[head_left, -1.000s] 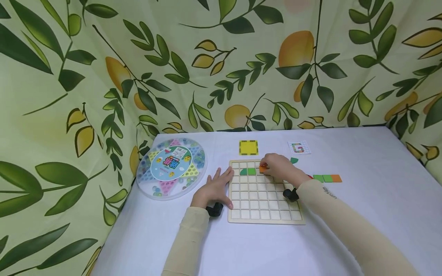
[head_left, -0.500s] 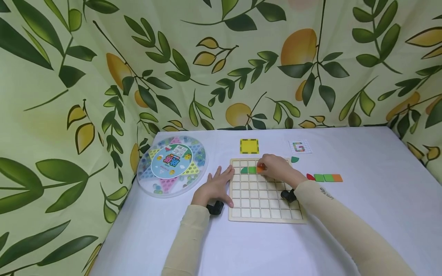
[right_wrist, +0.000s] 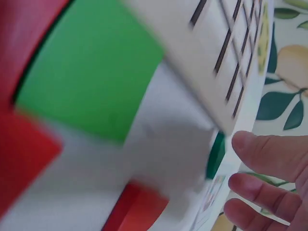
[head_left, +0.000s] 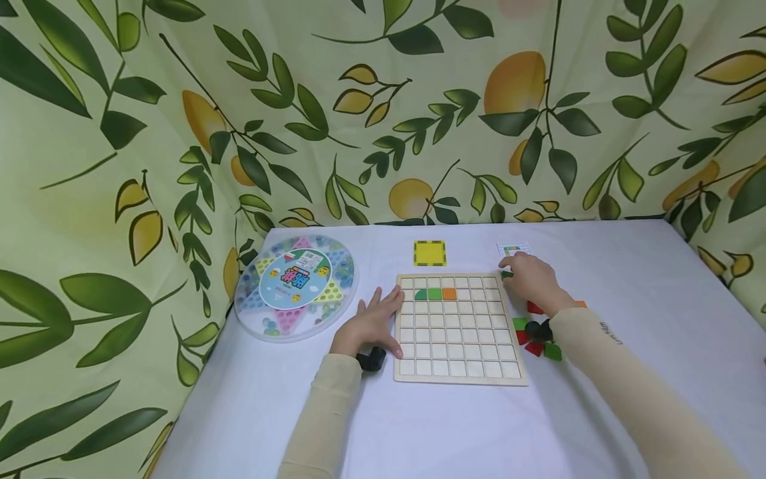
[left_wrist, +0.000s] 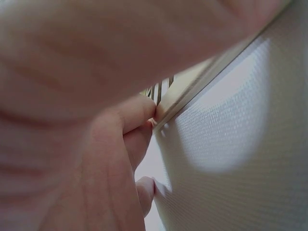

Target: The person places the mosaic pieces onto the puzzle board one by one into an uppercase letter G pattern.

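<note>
Pale wood makes the gridded board (head_left: 443, 332) in the centre of the frame, which lies flat on the white-covered bench (head_left: 419, 432). The left hand (head_left: 368, 329) has its grip spread along the left edge of this board, the fingers toward the upper corner and the thumb lower down; I judge that this wide span serves to keep the board from sliding. The right hand (head_left: 531, 281) is at the board's upper right corner, its thumb and fingers standing apart near a dark green piece (right_wrist: 216, 155), which lies on the bench just beside this corner. Whether the fingertips touch it, I cannot tell.

Three pieces sit in neighbouring cells of the second row from the top: a rounded green piece (head_left: 421, 294), a light green square (head_left: 434, 294) and an orange square (head_left: 449, 294). Red pieces (head_left: 534, 348) and green pieces (head_left: 553, 352) lie loose right of the board, partly hidden by the right arm, probably placed for easy reach. Above, a printed card (head_left: 513, 247) is partly covered by the hand.

At left, a round clear box (head_left: 250, 315) carries a blue label (head_left: 275, 283) with large coloured characters, which I cannot read safely, and a white sticker (head_left: 309, 258). Dark writing on the right sleeve (head_left: 616, 382) is also not readable
</note>
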A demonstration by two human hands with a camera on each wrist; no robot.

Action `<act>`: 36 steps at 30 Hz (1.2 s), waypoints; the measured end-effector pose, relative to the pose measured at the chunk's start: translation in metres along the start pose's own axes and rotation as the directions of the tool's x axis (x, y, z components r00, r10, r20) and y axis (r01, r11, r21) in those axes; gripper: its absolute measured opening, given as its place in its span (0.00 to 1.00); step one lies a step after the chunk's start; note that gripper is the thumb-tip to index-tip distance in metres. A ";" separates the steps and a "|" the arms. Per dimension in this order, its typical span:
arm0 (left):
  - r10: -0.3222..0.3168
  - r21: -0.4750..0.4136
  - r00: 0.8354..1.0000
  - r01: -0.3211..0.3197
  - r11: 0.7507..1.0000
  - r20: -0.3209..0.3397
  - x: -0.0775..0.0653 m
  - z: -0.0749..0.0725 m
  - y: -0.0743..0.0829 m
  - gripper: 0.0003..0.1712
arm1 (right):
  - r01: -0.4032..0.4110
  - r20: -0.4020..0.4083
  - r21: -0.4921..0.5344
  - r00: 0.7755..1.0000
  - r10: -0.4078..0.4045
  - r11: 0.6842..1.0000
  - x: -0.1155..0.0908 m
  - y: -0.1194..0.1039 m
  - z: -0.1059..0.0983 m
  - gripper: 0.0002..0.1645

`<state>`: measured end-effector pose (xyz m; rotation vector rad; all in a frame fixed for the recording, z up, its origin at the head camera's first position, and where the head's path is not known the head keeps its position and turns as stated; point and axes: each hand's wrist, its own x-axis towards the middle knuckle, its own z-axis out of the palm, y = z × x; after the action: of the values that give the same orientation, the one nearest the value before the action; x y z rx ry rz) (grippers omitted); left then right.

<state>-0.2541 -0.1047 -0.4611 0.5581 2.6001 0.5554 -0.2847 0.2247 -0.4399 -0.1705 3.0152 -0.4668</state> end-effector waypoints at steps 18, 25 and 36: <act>-0.006 0.016 1.000 0.006 1.000 0.005 0.002 0.000 0.000 0.75 | -0.007 0.060 -0.012 0.998 0.008 1.000 0.011 0.013 0.001 0.15; -0.012 0.014 1.000 0.012 1.000 0.008 0.001 -0.001 0.000 0.75 | 0.018 0.054 -0.045 0.998 -0.016 0.999 0.011 0.014 -0.001 0.16; -0.006 0.018 1.000 0.006 1.000 0.011 0.000 -0.002 0.001 0.75 | 0.422 0.084 -0.159 0.907 -0.413 0.893 0.011 -0.027 0.005 0.13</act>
<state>-0.2553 -0.1045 -0.4591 0.5573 2.5976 0.5265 -0.2930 0.1960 -0.4366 -0.8433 2.9606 -0.2169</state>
